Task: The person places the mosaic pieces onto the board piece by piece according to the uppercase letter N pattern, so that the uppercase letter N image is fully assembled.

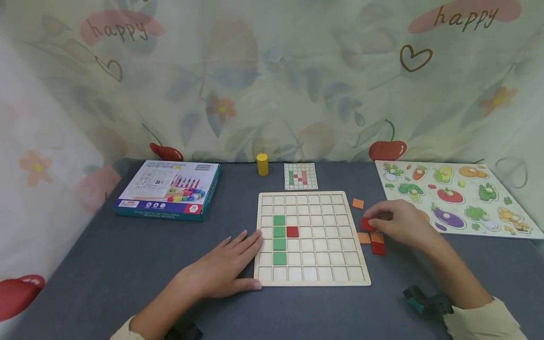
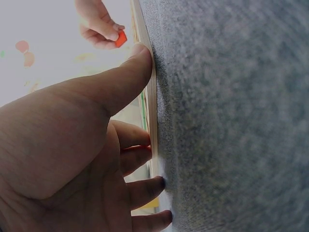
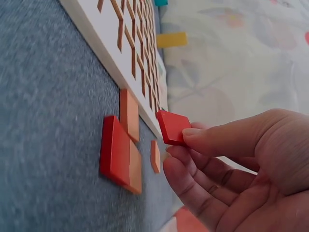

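Note:
A wooden grid board [image 1: 313, 275] lies flat on the table, with a column of several green square tiles [image 1: 279, 244] and one red tile [image 1: 292, 232] in its cells. My left hand [image 1: 221, 268] rests against the board's left edge, its fingers straight; in the left wrist view the thumb [image 2: 130, 72] touches that edge. Off the board's right side, my right hand [image 1: 401, 224] pinches a red square tile [image 3: 174, 127] between thumb and fingers, lifted above the table. Beneath it lie another red tile [image 1: 378, 248] and several orange tiles [image 1: 358, 203].
Behind the board lies a pattern card [image 1: 300, 176] with a coloured grid, beside a yellow cylinder [image 1: 262, 165]. A boxed toy [image 1: 167, 190] sits at the back left. At the right is a vegetable puzzle board [image 1: 459, 198]. A printed curtain [image 1: 272, 85] hangs behind the table.

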`<action>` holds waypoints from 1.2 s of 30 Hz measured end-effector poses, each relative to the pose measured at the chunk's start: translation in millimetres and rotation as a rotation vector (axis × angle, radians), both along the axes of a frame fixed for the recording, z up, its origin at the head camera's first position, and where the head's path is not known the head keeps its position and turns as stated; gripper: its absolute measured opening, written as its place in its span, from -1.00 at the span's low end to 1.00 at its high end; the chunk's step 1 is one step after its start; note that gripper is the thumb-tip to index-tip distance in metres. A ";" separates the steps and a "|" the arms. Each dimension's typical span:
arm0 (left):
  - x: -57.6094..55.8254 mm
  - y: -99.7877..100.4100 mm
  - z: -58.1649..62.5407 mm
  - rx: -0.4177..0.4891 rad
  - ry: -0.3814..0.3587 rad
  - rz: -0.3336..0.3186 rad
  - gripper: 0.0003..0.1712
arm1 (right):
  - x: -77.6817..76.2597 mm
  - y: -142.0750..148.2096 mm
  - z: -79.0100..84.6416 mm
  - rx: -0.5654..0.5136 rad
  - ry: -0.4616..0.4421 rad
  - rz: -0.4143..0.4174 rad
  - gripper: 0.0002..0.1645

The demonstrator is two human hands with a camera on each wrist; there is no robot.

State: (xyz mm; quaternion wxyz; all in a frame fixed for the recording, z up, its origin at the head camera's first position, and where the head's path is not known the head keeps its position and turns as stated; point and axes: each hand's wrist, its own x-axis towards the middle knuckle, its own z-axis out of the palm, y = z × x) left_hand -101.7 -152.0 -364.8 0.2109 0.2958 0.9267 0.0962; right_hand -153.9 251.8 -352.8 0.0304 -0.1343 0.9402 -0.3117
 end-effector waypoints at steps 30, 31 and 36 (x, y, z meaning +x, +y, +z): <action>-0.2 0.2 0.0 0.009 -0.011 0.001 0.10 | -1.8 -72.1 -5.0 -0.114 -0.052 0.212 -0.85; -0.2 0.1 -0.1 0.010 -0.011 0.000 0.10 | -1.6 -76.0 -5.9 -0.117 -0.056 0.218 -0.85; 0.0 -0.4 -0.1 0.016 -0.012 0.000 0.10 | 2.5 -97.9 -11.8 -0.116 -0.085 0.262 -0.84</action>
